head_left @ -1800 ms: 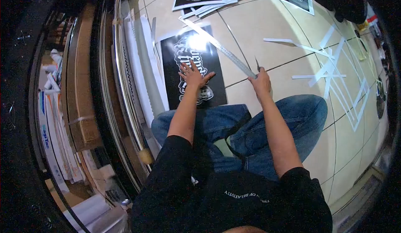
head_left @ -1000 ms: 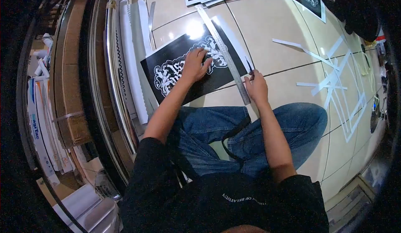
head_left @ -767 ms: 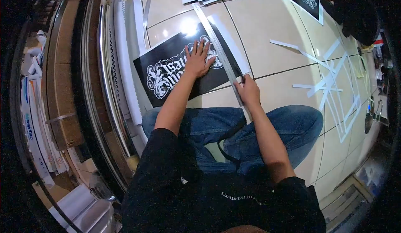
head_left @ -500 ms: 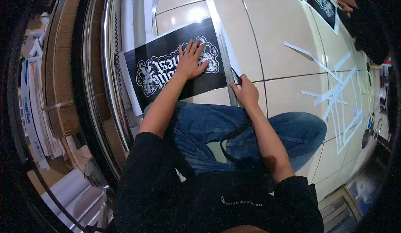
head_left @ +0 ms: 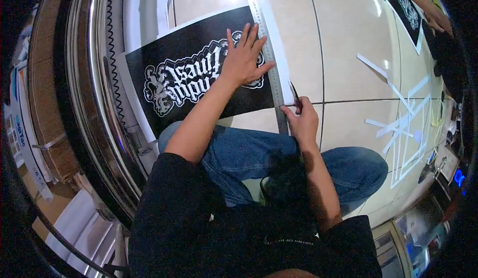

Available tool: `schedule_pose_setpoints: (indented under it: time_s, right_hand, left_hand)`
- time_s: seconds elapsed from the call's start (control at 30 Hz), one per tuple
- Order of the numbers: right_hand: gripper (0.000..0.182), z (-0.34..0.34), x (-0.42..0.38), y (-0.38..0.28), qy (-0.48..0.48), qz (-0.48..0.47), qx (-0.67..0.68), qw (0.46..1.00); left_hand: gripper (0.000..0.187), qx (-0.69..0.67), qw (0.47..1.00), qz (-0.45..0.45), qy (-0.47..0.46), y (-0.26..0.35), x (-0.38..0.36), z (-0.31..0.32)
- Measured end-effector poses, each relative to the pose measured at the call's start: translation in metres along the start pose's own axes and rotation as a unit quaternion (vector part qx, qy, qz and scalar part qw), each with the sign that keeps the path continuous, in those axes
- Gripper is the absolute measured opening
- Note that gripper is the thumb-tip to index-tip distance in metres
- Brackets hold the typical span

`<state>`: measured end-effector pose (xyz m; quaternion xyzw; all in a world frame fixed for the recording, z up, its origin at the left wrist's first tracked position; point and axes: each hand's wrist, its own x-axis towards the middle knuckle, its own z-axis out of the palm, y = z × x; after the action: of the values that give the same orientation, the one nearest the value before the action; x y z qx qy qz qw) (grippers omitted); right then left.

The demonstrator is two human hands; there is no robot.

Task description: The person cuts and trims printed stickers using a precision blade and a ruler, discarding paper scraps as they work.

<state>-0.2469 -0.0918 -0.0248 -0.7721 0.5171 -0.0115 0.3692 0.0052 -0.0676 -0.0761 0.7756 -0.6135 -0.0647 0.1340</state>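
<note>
A black print (head_left: pixel 191 76) with white ornate lettering lies on the tiled floor before my knees. My left hand (head_left: pixel 242 61) is open on its right part, fingers spread, with the thumb reaching the long metal ruler (head_left: pixel 276 90). That ruler runs along the print's right side, and a white paper margin (head_left: pixel 280 54) shows beyond it. Beside the ruler's near end, my right hand (head_left: pixel 304 120) is closed around a slim dark pointed tool (head_left: pixel 294 93). Its tip points away from me over the margin's near corner; the grip covers much of it.
Thin white paper strips (head_left: pixel 398 123) lie heaped on the tiles at right. Another person's arm (head_left: pixel 423 4) is over a second black print (head_left: pixel 406 14) at upper right. Metal rails (head_left: pixel 94 94) and a cardboard box (head_left: pixel 42 113) line the left side.
My left hand has shifted rightward over the print, its thumb now at the ruler. The pointed tool in my right hand now stands over the white margin. The whole view has shifted slightly.
</note>
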Motion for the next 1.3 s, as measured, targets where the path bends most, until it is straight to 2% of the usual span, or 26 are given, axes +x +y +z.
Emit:
schedule_pose_setpoints:
  time_s: [0.07,0.17,0.2,0.3,0.37,0.43,0.53,0.63,1.03,1.3]
  right_hand:
    - [0.044,0.0,0.001,-0.002,0.0,0.041,-0.013,0.999]
    - [0.042,-0.001,0.005,-0.006,-0.027,0.066,-0.015,0.997]
    - [0.042,0.002,0.007,-0.005,-0.029,0.069,-0.016,0.997]
    - [0.04,0.008,0.012,0.003,-0.008,0.062,-0.003,0.998]
    - [0.041,0.011,0.016,0.001,-0.008,0.047,0.003,0.999]
    - [0.042,0.011,0.011,0.008,-0.018,0.052,-0.018,0.998]
    - [0.04,0.017,0.01,0.009,-0.006,0.031,0.004,0.999]
    - [0.04,0.015,0.01,0.006,-0.002,0.035,-0.01,0.999]
    - [0.048,0.011,0.015,-0.001,-0.041,0.09,-0.008,0.995]
    - [0.045,0.015,0.014,0.009,-0.004,0.043,0.054,0.998]
  left_hand:
    - [0.075,-0.043,0.999,-0.003,0.032,-0.002,-0.003,-0.001]
    - [0.071,-0.06,0.998,-0.019,0.006,-0.012,0.0,-0.003]
    - [0.071,-0.028,0.999,-0.015,0.008,-0.016,0.0,-0.003]
    - [0.072,0.014,1.0,-0.02,0.0,-0.024,0.005,0.003]
    - [0.071,0.037,0.999,-0.009,0.037,-0.036,0.004,0.005]
    - [0.074,0.068,0.998,-0.02,0.003,-0.029,0.004,0.008]
    - [0.077,0.027,0.999,-0.023,0.019,-0.031,0.004,0.008]
    - [0.077,0.054,0.998,-0.015,0.018,-0.028,0.003,0.007]
    - [0.082,0.059,0.998,-0.014,-0.029,-0.036,0.004,0.002]
    - [0.083,0.059,0.998,-0.004,-0.009,-0.038,0.003,0.003]
